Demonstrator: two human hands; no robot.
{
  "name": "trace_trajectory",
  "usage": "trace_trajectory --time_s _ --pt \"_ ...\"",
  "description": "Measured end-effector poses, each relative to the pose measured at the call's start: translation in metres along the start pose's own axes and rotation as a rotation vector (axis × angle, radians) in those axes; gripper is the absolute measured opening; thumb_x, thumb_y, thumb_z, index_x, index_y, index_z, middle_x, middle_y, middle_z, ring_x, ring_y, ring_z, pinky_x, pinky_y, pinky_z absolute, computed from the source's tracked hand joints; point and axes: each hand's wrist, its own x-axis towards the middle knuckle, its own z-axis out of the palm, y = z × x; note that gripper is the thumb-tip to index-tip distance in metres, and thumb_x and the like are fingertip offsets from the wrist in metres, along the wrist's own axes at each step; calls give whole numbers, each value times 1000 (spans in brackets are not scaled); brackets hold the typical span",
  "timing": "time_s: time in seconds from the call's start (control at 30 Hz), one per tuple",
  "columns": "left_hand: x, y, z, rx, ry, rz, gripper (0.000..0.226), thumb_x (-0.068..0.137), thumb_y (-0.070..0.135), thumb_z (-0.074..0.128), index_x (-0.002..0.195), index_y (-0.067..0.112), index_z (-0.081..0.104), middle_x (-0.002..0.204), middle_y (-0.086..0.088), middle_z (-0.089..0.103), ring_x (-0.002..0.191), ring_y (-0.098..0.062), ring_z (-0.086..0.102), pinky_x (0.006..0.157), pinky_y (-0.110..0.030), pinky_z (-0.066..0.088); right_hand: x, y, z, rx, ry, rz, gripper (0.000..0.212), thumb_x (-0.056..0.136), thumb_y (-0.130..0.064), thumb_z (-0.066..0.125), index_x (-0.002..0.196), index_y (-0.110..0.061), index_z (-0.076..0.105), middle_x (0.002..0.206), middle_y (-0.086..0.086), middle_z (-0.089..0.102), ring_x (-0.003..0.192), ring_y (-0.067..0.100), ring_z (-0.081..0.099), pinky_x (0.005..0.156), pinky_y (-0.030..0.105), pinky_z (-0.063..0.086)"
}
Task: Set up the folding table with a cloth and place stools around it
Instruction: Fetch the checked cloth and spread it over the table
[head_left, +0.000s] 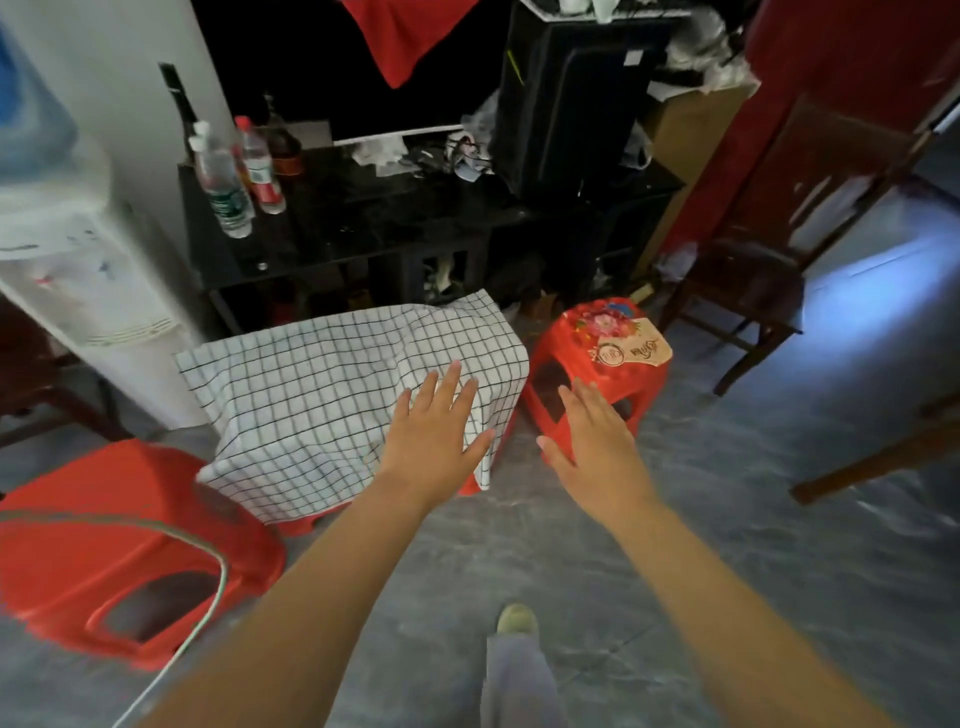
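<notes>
Cloth (332, 395) already draped the low red worktop (470, 486); both hands, left hand (434, 436) and right hand (597, 441), hovered with fingers spread, empty. Stool placement seemed underway; next, grasping the red stool (597, 358) just beside it.

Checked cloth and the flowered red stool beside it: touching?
Cannot tell. In the head view the checked cloth hangs right beside the flowered red stool, and their edges meet in the image without plainly showing contact.

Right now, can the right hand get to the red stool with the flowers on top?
Probably yes. The right hand is open, already in front of the flowered stool, with nothing between them.
</notes>
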Motion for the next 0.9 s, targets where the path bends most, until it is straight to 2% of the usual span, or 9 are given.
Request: trace_trajectory --time_s 0.17,0.3,0.4,0.47,0.57,0.7,0.9 --pt "92 22 19 27 -61 -22 69 95 58 14 150 23 -7 158 -1 -19 145 -23 -17 117 -43 -5 81 59 -2 19 -78 0 68 95 -46 43 151 -15 19 160 2 10 148 17 4 117 34 8" --pt "145 23 38 18 -119 -82 76 85 61 -1 151 22 -6 157 -2 -18 146 -25 -13 118 -45 -3 147 94 4 9 -142 -19 67 96 -44 44 150 -14 20 160 4 11 147 19 6 119 36 12" --pt "173 14 52 -20 -149 -134 78 83 62 -5 151 22 -7 158 -3 -16 146 -25 -13 117 -46 -2 192 108 13 -13 -188 -34 67 95 -43 45 150 -13 21 159 5 14 147 20 9 118 37 13" --pt "193 2 63 -24 -154 -157 78 82 62 -9 150 23 -11 156 -2 -21 145 -25 -15 117 -46 -2 222 112 23 -11 -222 -36 66 95 -43 45 150 -13 22 159 6 15 147 21 10 118 36 13" --pt "231 -14 89 -62 -173 -204 76 83 62 -7 148 24 -15 150 -1 -31 144 -25 -20 116 -47 -3 271 117 46 -26 -247 -51 66 96 -43 44 150 -14 20 159 5 15 147 20 9 118 36 12" --pt "283 -34 132 -94 -238 -197 70 94 59 12 149 23 -15 153 -2 -28 143 -26 -22 117 -48 -4 328 120 89 -37 -269 -50 65 96 -42 45 150 -16 19 159 4 14 147 20 8 117 35 10" --pt "348 -58 200 -104 -320 -178 70 95 59 11 146 23 -20 152 -2 -29 144 -25 -20 118 -50 -2 401 132 165 0 -385 -39 65 96 -42 43 151 -17 19 160 3 12 147 20 7 119 38 15"
